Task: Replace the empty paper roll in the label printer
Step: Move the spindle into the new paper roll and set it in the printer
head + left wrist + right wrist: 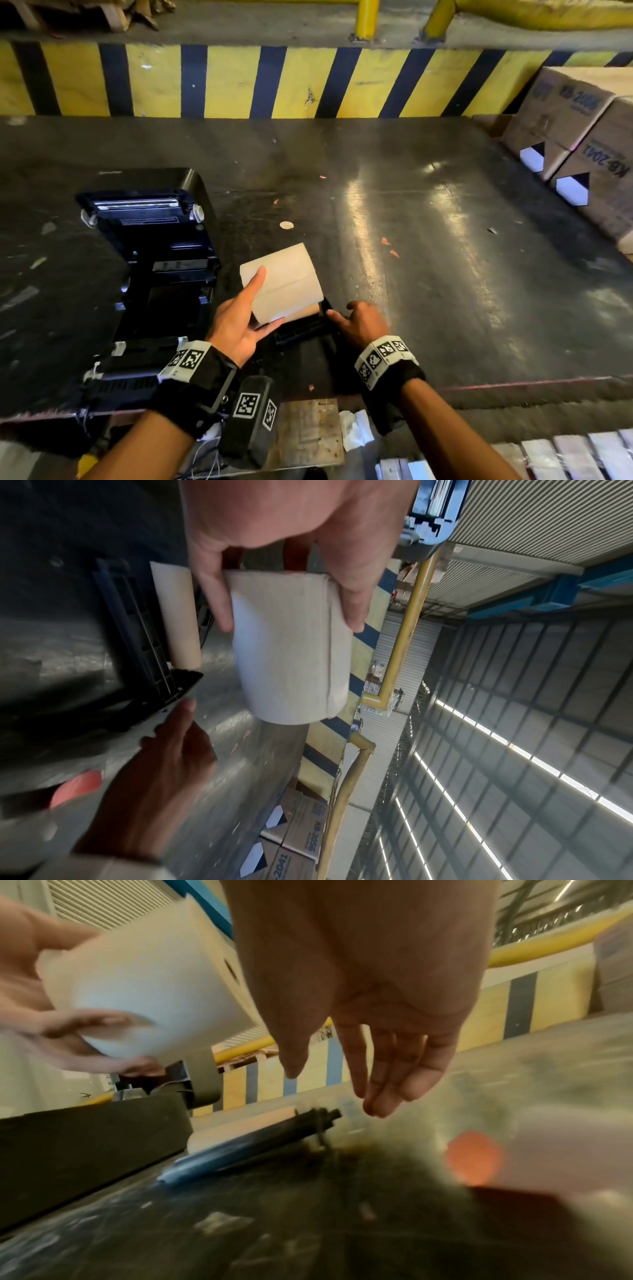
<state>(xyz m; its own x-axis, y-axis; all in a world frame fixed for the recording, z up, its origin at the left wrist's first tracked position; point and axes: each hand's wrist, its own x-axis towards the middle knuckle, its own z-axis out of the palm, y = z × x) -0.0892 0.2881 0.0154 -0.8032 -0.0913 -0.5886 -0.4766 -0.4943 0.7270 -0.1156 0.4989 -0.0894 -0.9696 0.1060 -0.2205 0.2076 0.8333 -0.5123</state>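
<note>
The black label printer [150, 274] stands open at the left of the dark table, its lid [144, 202] tipped back. My left hand [263, 298] grips a full white paper roll [287, 281] just right of the printer, thumb under it and fingers over it. Below the roll lies the black spindle [301, 334] carrying the bare cardboard core [310, 311]. My right hand [340, 310] is open, fingertips at the spindle's right end. The left wrist view shows the roll [291, 669], the core [178, 615] and the right hand [164, 750]. In the right wrist view its fingers [380, 1096] hang straight over the spindle [260, 1139].
Cardboard boxes [582, 144] are stacked at the table's right. A yellow and black striped barrier [274, 82] runs along the back. A small pale disc [286, 225] and scraps lie mid-table. The table's front edge [496, 383] is just behind my wrists, with crumpled white paper [356, 431] below.
</note>
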